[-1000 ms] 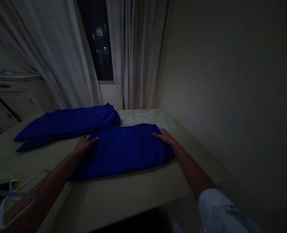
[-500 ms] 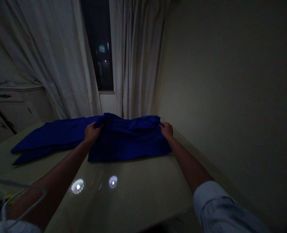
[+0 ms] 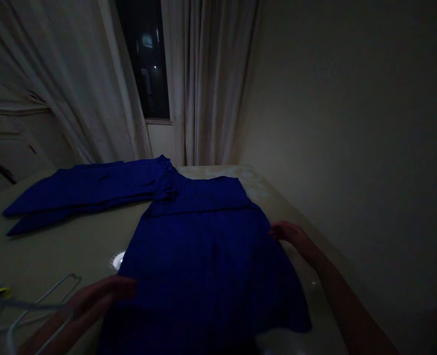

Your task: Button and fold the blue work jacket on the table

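Note:
A dark blue garment [image 3: 207,256] lies spread on the table, widening towards me, with a seam running across its upper part. From its upper left, more blue cloth [image 3: 92,185] stretches left and ends in two points; a bunched fold lies where they meet, and I cannot tell if it is one piece. My left hand [image 3: 103,296] is at the garment's lower left edge, fingers stretched out and slightly blurred. At the right edge my right hand [image 3: 288,232] has its fingertips against the cloth, fingers loosely extended and not gripping.
White wire hangers [image 3: 37,305] are at the lower left, partly in front of my left arm, near a small yellow item [image 3: 4,293]. The pale glossy table [image 3: 74,246] meets a wall [image 3: 333,148] on the right. Curtains [image 3: 211,88] and a cabinet [image 3: 11,143] stand behind.
The garment's right part, earlier folded and held at its top by both hands, now lies opened out towards me. Both hands have come nearer and let go.

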A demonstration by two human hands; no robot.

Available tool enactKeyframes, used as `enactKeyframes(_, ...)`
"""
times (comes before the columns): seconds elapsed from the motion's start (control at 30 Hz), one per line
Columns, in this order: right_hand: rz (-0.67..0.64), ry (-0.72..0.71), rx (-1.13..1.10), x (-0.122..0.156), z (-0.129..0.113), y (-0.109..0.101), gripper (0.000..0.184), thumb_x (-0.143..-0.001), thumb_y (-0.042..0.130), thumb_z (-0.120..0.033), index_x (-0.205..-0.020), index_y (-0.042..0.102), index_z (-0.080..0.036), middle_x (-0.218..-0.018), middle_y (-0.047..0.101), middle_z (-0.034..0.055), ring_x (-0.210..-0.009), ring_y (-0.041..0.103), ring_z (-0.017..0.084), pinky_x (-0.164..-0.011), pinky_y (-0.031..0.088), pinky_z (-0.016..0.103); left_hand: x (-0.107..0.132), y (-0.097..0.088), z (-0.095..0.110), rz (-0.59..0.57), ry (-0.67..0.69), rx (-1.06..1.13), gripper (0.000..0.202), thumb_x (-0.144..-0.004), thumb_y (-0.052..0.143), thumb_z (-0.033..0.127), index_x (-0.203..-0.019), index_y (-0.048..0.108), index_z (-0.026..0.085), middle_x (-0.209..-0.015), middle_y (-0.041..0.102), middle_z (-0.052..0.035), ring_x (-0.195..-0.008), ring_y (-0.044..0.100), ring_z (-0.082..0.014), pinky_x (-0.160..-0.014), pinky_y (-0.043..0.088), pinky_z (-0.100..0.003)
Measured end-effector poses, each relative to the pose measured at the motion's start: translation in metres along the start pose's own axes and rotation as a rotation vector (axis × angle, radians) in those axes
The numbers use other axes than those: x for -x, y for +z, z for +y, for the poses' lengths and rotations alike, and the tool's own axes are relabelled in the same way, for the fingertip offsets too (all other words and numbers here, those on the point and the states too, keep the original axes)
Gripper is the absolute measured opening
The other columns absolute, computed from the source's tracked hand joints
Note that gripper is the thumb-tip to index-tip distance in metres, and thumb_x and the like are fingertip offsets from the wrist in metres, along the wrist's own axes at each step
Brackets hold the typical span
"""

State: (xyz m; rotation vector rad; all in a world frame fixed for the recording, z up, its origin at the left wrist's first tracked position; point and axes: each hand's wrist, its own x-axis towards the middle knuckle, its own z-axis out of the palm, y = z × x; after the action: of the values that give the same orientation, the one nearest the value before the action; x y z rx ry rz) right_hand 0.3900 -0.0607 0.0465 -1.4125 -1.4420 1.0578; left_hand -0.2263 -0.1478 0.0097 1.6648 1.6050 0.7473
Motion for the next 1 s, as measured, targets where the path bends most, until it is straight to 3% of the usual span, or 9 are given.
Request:
enactKeyframes(0.1, -0.065, -0.129, 0.279, -0.035, -0.016, 0.052, 0.044, -0.088, 0.072, -0.062, -0.107, 0.078, -0.023, -0.110, 0.078, 0.0106, -0.104, 0.073, 0.029, -0.100, 0.056, 0.047, -0.015, 0.023, 0.027, -0.055, 0.139, -0.101, 0.039, -0.086, 0.063, 0.060, -0.120, 0.077, 0.047, -0.127, 0.078, 0.0023, -0.118, 0.073, -0.0326, -0.105, 0.059, -0.049)
enactKeyframes(0.17, -0.059, -0.249, 0.492, -0.068, -0.025, 0.089, 0.044, -0.088, 0.076, -0.050, -0.122, 0.075, -0.022, -0.130, 0.073, 0.0118, -0.123, 0.066, 0.030, -0.111, 0.048, 0.047, -0.049, 0.039, 0.049, -0.037, 0.261, -0.180, 0.047, -0.093, 0.057, 0.056, -0.134, 0.071, 0.036, -0.137, 0.073, -0.0031, -0.126, 0.069, -0.0308, -0.111, 0.054, -0.048)
enactKeyframes(0.23, -0.009, -0.270, 0.717, -0.100, -0.032, 0.121, 0.059, -0.086, 0.080, -0.038, -0.141, 0.065, -0.021, -0.153, 0.057, 0.0161, -0.142, 0.053, 0.032, -0.119, 0.039, 0.050, -0.095, 0.053, 0.062, 0.090, 0.355, -0.275, 0.053, -0.097, 0.051, 0.050, -0.139, 0.067, 0.022, -0.142, 0.069, -0.0120, -0.133, 0.064, -0.0317, -0.118, 0.047, -0.050)
enactKeyframes(0.33, -0.013, -0.246, 0.991, -0.134, -0.039, 0.159, 0.075, -0.086, 0.082, -0.034, -0.154, 0.053, -0.021, -0.165, 0.041, 0.0199, -0.151, 0.040, 0.037, -0.122, 0.032, 0.055, -0.157, 0.070, 0.063, 0.331, 0.305, -0.456, 0.057, -0.098, 0.047, 0.039, -0.144, 0.058, 0.007, -0.149, 0.061, -0.0237, -0.142, 0.055, -0.0358, -0.121, 0.042, -0.053)
enactKeyframes(0.43, -0.120, -0.403, 1.099, -0.148, -0.042, 0.192, 0.070, -0.093, 0.075, -0.044, -0.155, 0.052, -0.023, -0.165, 0.043, 0.0182, -0.151, 0.039, 0.037, -0.122, 0.029, 0.054, -0.187, 0.085, 0.046, 0.395, 0.274, -0.559, 0.060, -0.099, 0.045, 0.039, -0.147, 0.051, 0.003, -0.147, 0.060, -0.0282, -0.137, 0.059, -0.0365, -0.116, 0.047, -0.051)
enactKeyframes(0.57, -0.234, -0.562, 1.112, -0.153, -0.045, 0.249, 0.055, -0.099, 0.060, -0.031, -0.154, 0.053, -0.027, -0.165, 0.045, 0.0122, -0.145, 0.045, 0.033, -0.117, 0.034, 0.052, -0.191, 0.099, 0.023, 0.434, 0.322, -0.613, 0.061, -0.100, 0.042, 0.035, -0.150, 0.045, 0.000, -0.147, 0.059, -0.0297, -0.137, 0.060, -0.0366, -0.115, 0.048, -0.050)
enactKeyframes(0.7, -0.324, -0.501, 1.023, -0.166, -0.060, 0.303, 0.047, -0.100, 0.047, -0.023, -0.144, 0.063, -0.028, -0.152, 0.060, 0.0089, -0.137, 0.055, 0.029, -0.113, 0.040, 0.053, -0.189, 0.099, 0.016, 0.535, 0.327, -0.622, 0.064, -0.097, 0.046, 0.030, -0.153, 0.038, 0.001, -0.150, 0.054, -0.0303, -0.142, 0.053, -0.0378, -0.118, 0.045, -0.050)
enactKeyframes(0.87, -0.499, -0.428, 0.902, -0.198, -0.085, 0.313, 0.049, -0.093, 0.052, -0.015, -0.135, 0.069, -0.034, -0.143, 0.068, 0.0026, -0.131, 0.063, 0.026, -0.108, 0.048, 0.047, -0.188, 0.097, 0.021, 0.538, 0.325, -0.626, 0.066, -0.094, 0.052, 0.028, -0.154, 0.036, 0.003, -0.150, 0.050, -0.0300, -0.145, 0.048, -0.0399, -0.118, 0.044, -0.055)
enactKeyframes(1.0, -0.433, -0.408, 0.849, -0.206, -0.092, 0.320, 0.042, -0.098, 0.054, -0.021, -0.136, 0.068, -0.027, -0.142, 0.069, 0.0063, -0.128, 0.066, 0.025, -0.105, 0.051, 0.038, -0.187, 0.098, 0.024, 0.521, 0.319, -0.630, 0.071, -0.092, 0.054, 0.026, -0.156, 0.032, 0.006, -0.151, 0.048, -0.0289, -0.145, 0.047, -0.0407, -0.118, 0.043, -0.057)
